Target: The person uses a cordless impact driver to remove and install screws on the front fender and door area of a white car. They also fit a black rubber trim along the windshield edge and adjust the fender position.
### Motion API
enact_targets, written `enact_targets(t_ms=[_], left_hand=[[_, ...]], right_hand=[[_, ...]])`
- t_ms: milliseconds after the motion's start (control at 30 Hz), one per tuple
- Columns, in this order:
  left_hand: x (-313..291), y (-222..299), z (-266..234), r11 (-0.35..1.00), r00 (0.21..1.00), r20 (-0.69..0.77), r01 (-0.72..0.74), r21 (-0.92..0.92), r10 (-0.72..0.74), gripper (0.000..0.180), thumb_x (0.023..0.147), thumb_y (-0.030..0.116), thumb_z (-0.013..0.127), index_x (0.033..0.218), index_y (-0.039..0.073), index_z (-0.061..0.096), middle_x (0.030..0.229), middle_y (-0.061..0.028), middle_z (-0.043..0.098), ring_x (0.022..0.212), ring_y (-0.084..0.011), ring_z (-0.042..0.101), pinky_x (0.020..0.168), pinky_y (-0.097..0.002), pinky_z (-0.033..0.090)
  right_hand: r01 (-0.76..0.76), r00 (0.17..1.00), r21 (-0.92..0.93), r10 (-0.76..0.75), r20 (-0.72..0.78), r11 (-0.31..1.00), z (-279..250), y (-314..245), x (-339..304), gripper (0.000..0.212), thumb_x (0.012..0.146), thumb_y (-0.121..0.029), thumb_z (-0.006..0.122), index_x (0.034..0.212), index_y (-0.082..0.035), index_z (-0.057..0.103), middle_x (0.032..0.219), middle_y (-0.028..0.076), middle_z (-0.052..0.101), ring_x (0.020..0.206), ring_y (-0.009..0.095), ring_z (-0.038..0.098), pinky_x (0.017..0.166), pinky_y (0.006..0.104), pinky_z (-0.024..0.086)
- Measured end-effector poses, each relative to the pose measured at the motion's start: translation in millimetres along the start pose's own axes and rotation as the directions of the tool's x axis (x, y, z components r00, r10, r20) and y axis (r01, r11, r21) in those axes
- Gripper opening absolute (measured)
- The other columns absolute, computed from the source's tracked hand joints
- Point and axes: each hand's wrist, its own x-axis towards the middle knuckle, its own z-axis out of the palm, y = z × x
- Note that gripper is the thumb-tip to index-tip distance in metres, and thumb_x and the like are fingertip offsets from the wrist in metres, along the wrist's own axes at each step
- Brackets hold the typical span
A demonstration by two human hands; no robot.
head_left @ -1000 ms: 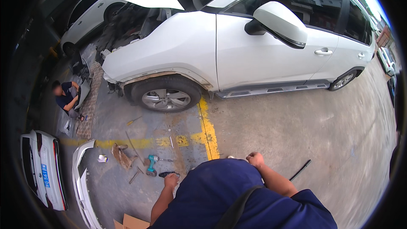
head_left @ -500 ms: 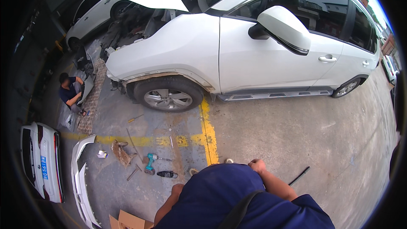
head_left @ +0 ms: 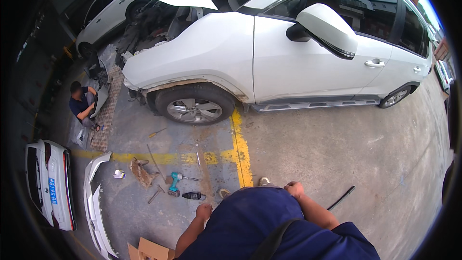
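At the left side of my navy shirt (head_left: 250, 212), my left hand (head_left: 204, 211) is curled closed; anything in its fingers is hidden. My right hand (head_left: 294, 189) rests against the shirt's right front, also closed, its inner side out of sight. Closest to the left hand on the ground is a black, elongated object (head_left: 194, 196), and beside that lies a teal cordless power drill (head_left: 174, 186) with a long bit. A black rod-like tool (head_left: 341, 198) lies on the concrete past my right forearm.
A white car (head_left: 298, 62) with raised hood and stripped front stands ahead. Left are a detached white bumper (head_left: 91, 197), a cardboard box (head_left: 153, 249), a brown dirty piece (head_left: 142, 173), a screwdriver (head_left: 157, 133) and a parked white car (head_left: 50, 183). Another person (head_left: 83, 106) crouches at far left, handling a grey panel.
My left hand has come up and forward from beside the shirt, so its fist now shows. The right hand stays at the shirt. The view has shifted slightly.
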Motion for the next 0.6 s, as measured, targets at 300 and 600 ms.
enact_targets(t_ms=[300,600], left_hand=[[1,28,-5,0.992,0.993,0.055,0.107,-0.062,-0.104,0.024,0.091,0.020,0.061,0.078,0.003,0.069,0.070,-0.0045,0.066,0.063,-0.0153,0.063,0.060,-0.0331,0.050],[24,-42,4,0.694,0.904,0.240,-0.427,0.580,0.355,0.022,0.084,0.021,0.058,0.086,0.005,0.074,0.080,-0.0131,0.072,0.075,-0.0309,0.070,0.072,-0.0428,0.053]], right_hand=[[-0.011,0.999,0.028,0.012,-0.036,1.000,4,19,-1,0.032,0.081,-0.025,0.070,0.101,-0.002,0.078,0.101,0.021,0.075,0.099,0.029,0.073,0.092,0.0375,0.055],[0.028,0.999,-0.069,-0.026,0.028,0.997,-22,9,8,0.038,0.083,-0.034,0.066,0.106,-0.006,0.077,0.110,0.020,0.073,0.109,0.034,0.069,0.099,0.0396,0.052]])
